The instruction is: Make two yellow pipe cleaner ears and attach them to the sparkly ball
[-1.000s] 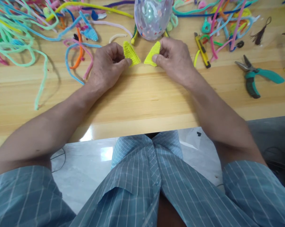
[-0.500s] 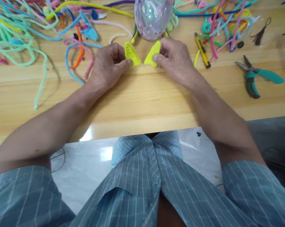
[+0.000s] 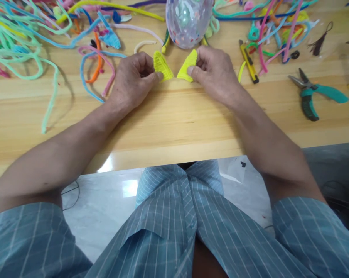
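Note:
Between the thumb and fingers of my left hand [image 3: 136,79] is a ribbed yellow triangle [image 3: 162,66] that looks made of pipe cleaner. My right hand [image 3: 213,73] pinches a second yellow triangle [image 3: 188,66] of much the same size. Both pieces are held just above or on the wooden table [image 3: 168,123], a small gap between their lower inner corners. Part of each triangle is covered by the thumb. Just beyond them stands a clear, speckled rounded object [image 3: 189,23], its top cut off by the frame.
Tangled pipe cleaners [image 3: 21,46] cover the back left, and more pipe cleaners [image 3: 274,34] lie at the back right. A yellow utility knife [image 3: 248,61] lies beside my right hand. Teal-handled pliers [image 3: 310,92] rest further right, near a dark tassel [image 3: 319,44].
Both hands keep their pinch on the yellow triangles. The left triangle is tilted very slightly differently; otherwise only a tiny shift of the whole view shows.

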The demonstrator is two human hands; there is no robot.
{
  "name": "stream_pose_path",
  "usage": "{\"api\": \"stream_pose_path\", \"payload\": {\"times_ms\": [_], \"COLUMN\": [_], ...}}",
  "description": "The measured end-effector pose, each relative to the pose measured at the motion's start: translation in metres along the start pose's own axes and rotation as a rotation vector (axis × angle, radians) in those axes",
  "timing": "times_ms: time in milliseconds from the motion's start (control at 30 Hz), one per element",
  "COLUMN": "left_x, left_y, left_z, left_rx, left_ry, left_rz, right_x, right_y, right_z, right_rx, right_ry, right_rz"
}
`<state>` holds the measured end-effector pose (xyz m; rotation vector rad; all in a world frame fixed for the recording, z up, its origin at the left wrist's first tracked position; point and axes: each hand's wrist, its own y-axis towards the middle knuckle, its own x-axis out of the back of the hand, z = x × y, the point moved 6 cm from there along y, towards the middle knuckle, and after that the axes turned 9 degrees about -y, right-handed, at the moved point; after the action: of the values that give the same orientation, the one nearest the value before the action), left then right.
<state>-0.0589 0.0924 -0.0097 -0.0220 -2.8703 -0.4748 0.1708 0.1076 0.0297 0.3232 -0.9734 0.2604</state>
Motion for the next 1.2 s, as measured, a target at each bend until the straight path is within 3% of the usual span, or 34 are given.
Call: {"api": "stream_pose_path", "payload": {"times_ms": [833, 1200], "left_x": [-0.009, -0.005], "left_y": [-0.005, -0.003], "left_z": [-0.016, -0.024], "left_rx": [0.077, 0.039], "left_ry": [-0.045, -0.11], "left_rz": [0.057, -0.014], "right_x": [-0.004, -0.002], "right_y": [0.0, -0.005], "right_z": [-0.004, -0.001], "right_rx": [-0.022, 0.006], "right_ry": [0.038, 0.1], "right_rz": [0.019, 0.03]}}
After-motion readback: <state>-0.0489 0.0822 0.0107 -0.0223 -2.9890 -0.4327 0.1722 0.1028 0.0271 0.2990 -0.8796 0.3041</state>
